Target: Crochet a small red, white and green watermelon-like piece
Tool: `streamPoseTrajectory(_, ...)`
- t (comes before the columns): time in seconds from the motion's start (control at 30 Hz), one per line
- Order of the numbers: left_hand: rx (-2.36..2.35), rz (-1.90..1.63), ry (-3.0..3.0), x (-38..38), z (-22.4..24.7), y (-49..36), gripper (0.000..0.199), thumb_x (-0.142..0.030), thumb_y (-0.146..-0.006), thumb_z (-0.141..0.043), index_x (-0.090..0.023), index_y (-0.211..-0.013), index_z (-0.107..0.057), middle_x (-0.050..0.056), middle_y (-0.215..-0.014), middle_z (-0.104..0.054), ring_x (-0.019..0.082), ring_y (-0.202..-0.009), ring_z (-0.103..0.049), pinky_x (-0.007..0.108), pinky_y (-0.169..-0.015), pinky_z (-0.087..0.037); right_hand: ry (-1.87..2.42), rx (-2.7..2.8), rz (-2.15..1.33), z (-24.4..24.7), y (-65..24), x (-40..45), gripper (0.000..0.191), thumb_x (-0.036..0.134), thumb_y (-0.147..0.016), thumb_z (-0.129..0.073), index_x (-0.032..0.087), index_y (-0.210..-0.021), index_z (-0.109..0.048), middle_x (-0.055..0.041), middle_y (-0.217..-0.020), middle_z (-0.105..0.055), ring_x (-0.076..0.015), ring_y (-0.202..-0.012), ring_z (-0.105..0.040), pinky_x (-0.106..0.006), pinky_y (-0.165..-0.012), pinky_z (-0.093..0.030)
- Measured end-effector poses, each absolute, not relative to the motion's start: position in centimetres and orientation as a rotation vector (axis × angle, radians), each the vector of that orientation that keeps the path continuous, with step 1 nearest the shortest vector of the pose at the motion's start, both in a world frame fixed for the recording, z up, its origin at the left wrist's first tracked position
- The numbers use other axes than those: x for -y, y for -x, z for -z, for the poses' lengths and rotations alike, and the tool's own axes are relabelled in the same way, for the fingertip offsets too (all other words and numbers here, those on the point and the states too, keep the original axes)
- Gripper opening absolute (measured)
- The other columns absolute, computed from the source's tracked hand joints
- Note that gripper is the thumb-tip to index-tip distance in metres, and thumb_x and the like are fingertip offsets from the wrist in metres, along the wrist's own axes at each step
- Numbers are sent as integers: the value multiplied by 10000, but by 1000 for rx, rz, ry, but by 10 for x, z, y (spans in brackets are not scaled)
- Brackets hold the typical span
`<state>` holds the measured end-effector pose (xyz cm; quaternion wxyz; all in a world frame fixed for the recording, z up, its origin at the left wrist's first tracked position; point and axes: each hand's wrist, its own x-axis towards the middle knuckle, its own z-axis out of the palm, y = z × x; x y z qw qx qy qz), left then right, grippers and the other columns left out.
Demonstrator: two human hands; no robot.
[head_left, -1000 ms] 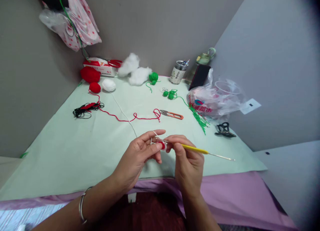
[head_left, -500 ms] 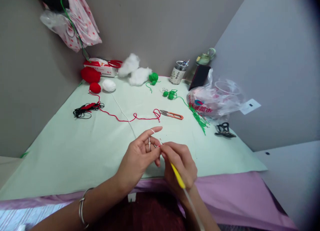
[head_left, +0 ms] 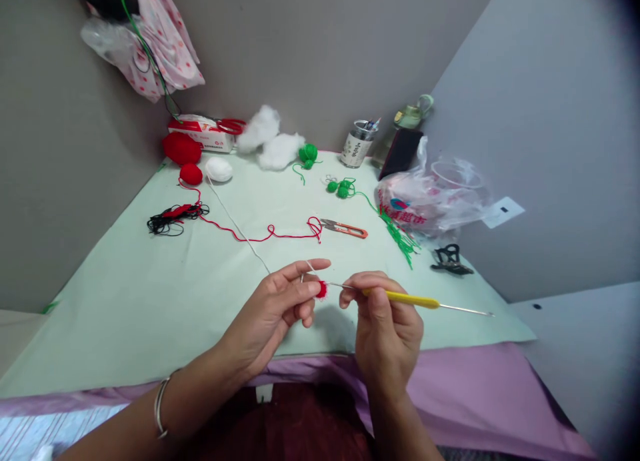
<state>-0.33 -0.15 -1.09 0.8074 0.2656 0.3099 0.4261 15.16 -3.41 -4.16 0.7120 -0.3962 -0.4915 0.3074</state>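
Observation:
Between thumb and fingers, my left hand (head_left: 273,308) pinches a small red crochet piece (head_left: 323,289) with a pale edge. White yarn (head_left: 240,228) loops over its raised index finger and runs back to a white yarn ball (head_left: 219,170). My right hand (head_left: 385,328) is closed round a yellow-handled crochet hook (head_left: 413,300), held nearly level. One metal end of the hook meets the red piece; the other points off to the right. Whether a loop sits on the hook tip is too small to tell.
Thread snips (head_left: 345,228) and a loose red strand (head_left: 240,237) lie beyond my hands. Red yarn balls (head_left: 183,149), white stuffing (head_left: 281,152) and a pen tin (head_left: 357,144) stand at the back. Right are a plastic bag (head_left: 430,198) and black hair clip (head_left: 451,259).
My right hand has moved right and turned, swinging the hook from steeply slanted to nearly level. The red piece now shows clearly at my left fingertips.

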Motion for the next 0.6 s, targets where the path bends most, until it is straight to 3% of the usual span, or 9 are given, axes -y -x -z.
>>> streamPoseTrajectory(0.17, -646, -912, -594, 4, 11, 1, 290, -193, -875, -842, -182, -1164, -819, -56, -689, -578, 33, -543, -467, 156, -530, -416, 964, 1221, -445, 38, -149, 37, 228, 196, -1069, -559, 257, -1045, -778, -13, -875, -712, -160, -811, -655, -317, -741, -532)
streamPoseTrajectory(0.3, -640, -903, -596, 6, 8, -1, 373, -195, -855, -868, -184, -1220, -786, -55, -727, -626, 31, -542, -497, 170, -538, -424, 977, 1332, -444, 39, -148, 38, 224, 190, -1063, -577, 270, -1097, -783, -32, -1046, -782, -181, -1019, -706, -327, -891, -565)
streamPoseTrajectory(0.43, -661, -883, -604, 7, 8, 2, 475, -219, -875, -861, -208, -1331, -730, -58, -733, -645, 40, -568, -547, 180, -572, -427, 879, 1154, -684, 42, -148, 33, 211, 245, -1078, -575, 280, -1064, -783, -9, -1008, -796, -132, -848, -706, -263, -771, -580)
streamPoseTrajectory(0.6, -679, -875, -658, 6, 9, 4, 432, -236, -882, -846, -231, -1303, -750, -43, -845, -664, 23, -555, -535, 190, -571, -413, 814, 1056, -855, 38, -152, 31, 263, 307, -1101, -528, 232, -973, -744, -8, -906, -777, -115, -738, -696, -254, -727, -587)
